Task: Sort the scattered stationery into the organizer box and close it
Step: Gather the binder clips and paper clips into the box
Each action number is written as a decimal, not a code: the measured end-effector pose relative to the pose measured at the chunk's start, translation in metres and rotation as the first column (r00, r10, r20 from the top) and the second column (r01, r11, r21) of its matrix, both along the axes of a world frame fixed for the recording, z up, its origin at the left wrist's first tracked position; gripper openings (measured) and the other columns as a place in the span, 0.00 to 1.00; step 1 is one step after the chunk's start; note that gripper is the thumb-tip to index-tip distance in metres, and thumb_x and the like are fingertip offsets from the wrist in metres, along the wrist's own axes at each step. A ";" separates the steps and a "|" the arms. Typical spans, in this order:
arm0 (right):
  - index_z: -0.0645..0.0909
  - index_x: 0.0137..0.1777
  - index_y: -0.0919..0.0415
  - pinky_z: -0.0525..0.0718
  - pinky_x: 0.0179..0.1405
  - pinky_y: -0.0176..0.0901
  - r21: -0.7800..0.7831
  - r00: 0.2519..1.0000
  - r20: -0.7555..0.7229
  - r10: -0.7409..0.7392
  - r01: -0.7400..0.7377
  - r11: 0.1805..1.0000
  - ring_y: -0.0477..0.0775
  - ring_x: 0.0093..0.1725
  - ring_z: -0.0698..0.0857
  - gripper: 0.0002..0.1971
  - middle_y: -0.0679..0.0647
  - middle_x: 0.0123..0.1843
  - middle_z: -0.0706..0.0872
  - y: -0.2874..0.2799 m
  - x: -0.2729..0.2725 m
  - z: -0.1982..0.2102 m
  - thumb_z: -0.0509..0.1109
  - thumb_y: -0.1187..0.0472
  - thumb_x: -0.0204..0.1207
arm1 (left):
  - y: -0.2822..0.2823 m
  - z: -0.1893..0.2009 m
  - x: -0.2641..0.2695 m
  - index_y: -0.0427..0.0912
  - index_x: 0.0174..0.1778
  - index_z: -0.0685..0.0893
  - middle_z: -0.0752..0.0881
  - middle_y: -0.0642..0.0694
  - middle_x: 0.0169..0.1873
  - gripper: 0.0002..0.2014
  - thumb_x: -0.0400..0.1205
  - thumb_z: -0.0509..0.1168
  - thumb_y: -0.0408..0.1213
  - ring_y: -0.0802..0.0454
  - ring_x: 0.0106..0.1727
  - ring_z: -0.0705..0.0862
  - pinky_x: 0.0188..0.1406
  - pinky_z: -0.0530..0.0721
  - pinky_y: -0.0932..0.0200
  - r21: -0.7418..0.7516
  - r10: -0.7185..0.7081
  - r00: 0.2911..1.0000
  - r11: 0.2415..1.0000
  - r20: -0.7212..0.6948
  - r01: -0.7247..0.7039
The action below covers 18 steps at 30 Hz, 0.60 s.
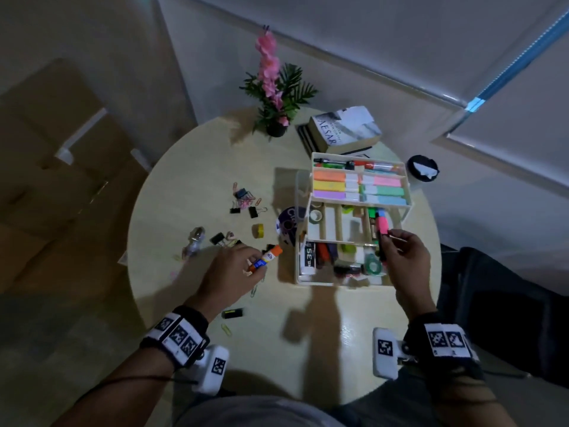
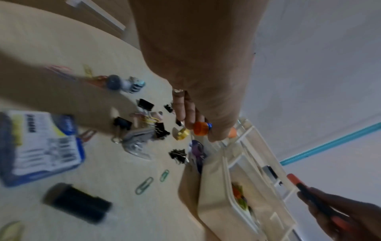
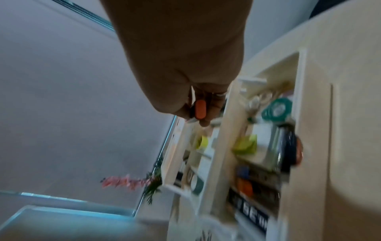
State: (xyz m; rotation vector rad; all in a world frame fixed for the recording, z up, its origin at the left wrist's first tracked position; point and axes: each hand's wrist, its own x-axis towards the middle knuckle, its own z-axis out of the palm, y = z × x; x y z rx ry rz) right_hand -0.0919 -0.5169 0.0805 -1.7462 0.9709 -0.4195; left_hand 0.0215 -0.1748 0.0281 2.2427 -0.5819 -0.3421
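The cream organizer box [image 1: 303, 282] stands open on the round table, its upper tray [image 1: 408, 192] raised and filled with coloured sticky notes. My left hand [image 1: 237, 269] holds a glue stick [image 1: 268, 257] with an orange cap [image 2: 201, 128], just left of the box. My right hand [image 1: 406, 254] grips a black marker with a pink cap [image 1: 382, 226] over the box's right compartments; its pink end [image 3: 200, 111] shows between the fingers. Binder clips [image 1: 252, 211], paper clips [image 2: 144, 185] and a yellow tape roll [image 1: 258, 231] lie scattered on the left.
A potted pink flower [image 1: 271, 84] and a stack of books [image 1: 341, 131] stand at the table's far side. A black lighter-like tube [image 1: 233, 312] lies near the front edge. A blue staple packet [image 2: 41, 146] sits by my left wrist. A dark round bin [image 1: 422, 167] is beyond the table.
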 end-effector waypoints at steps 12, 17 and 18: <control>0.92 0.50 0.56 0.80 0.37 0.45 -0.380 0.966 -0.256 0.028 -0.127 0.916 0.56 0.41 0.90 0.09 0.51 0.44 0.93 -0.080 0.007 -0.024 0.80 0.51 0.79 | -0.071 0.021 -0.045 0.49 0.51 0.94 0.85 0.61 0.41 0.09 0.77 0.82 0.41 0.70 0.35 0.81 0.33 0.72 0.78 0.064 -0.157 0.987 0.986 0.028 0.155; 0.95 0.54 0.56 0.81 0.39 0.43 -0.412 0.968 -0.243 0.056 -0.155 0.898 0.56 0.42 0.91 0.09 0.52 0.48 0.96 -0.083 0.013 -0.033 0.78 0.53 0.80 | -0.076 0.024 -0.059 0.51 0.54 0.94 0.83 0.65 0.42 0.10 0.78 0.81 0.44 0.70 0.38 0.82 0.36 0.73 0.79 0.143 -0.152 0.988 0.978 0.009 0.149; 0.95 0.55 0.56 0.84 0.39 0.45 -0.418 0.972 -0.221 0.074 -0.163 0.894 0.57 0.43 0.91 0.09 0.53 0.48 0.96 -0.085 0.015 -0.035 0.78 0.53 0.80 | -0.078 0.025 -0.061 0.51 0.55 0.94 0.84 0.65 0.43 0.11 0.78 0.81 0.44 0.68 0.38 0.82 0.37 0.74 0.77 0.154 -0.153 0.988 0.976 0.001 0.151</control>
